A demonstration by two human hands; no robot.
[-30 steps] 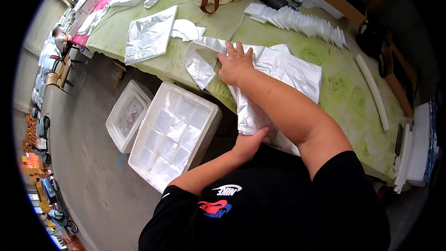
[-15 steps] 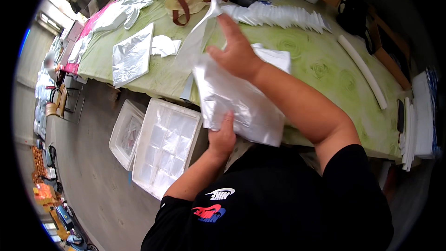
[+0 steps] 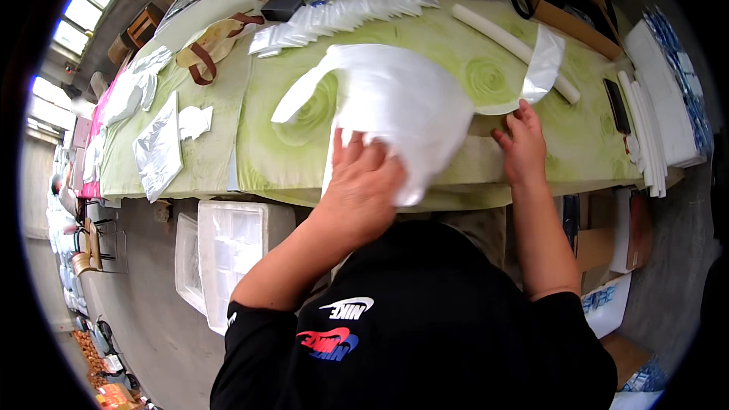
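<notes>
The big white plastic sheet [image 3: 395, 106] lies spread over the green patterned table [image 3: 288, 152], its near edge bunched under the person's left hand [image 3: 364, 182]. That hand rests flat on the sheet at the table's front edge, fingers together and stretched out, pressing rather than gripping. The right hand [image 3: 520, 144] sits further right, also at the table's front; its fingers are spread a little, and their tips meet a thin strip of the same plastic that curls up toward a white foam tube [image 3: 516, 42] (whether it pinches that strip or only touches it, I cannot tell). Behind the sheet, a fanned row of small white bags [image 3: 342, 15] runs across the table.

Half a second ago the sheet was lifted off the table, crumpled between both hands in front of the person's chest, the right hand high and the left hand low. Now it is down and opened wide, and the hands have moved apart to either side of it.
</notes>
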